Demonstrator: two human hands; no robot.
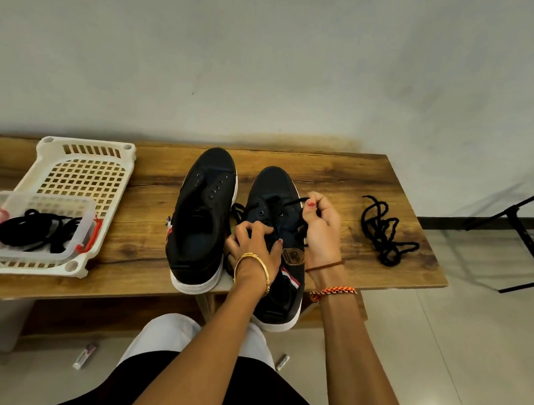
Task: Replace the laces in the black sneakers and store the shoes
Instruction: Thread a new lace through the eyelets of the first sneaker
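While your left hand (255, 242) curls onto the right sneaker (280, 236) at its eyelets, your right hand (320, 230) pinches its black lace (286, 203). Beside it on the wooden bench (343, 177) stands the unlaced left sneaker (202, 215). Farther right lies 1 loose lace (383, 233); left, a white basket (80, 164).

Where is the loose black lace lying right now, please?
In the head view, the loose black lace lies bunched on the wooden table, near its right end, just right of the right hand.
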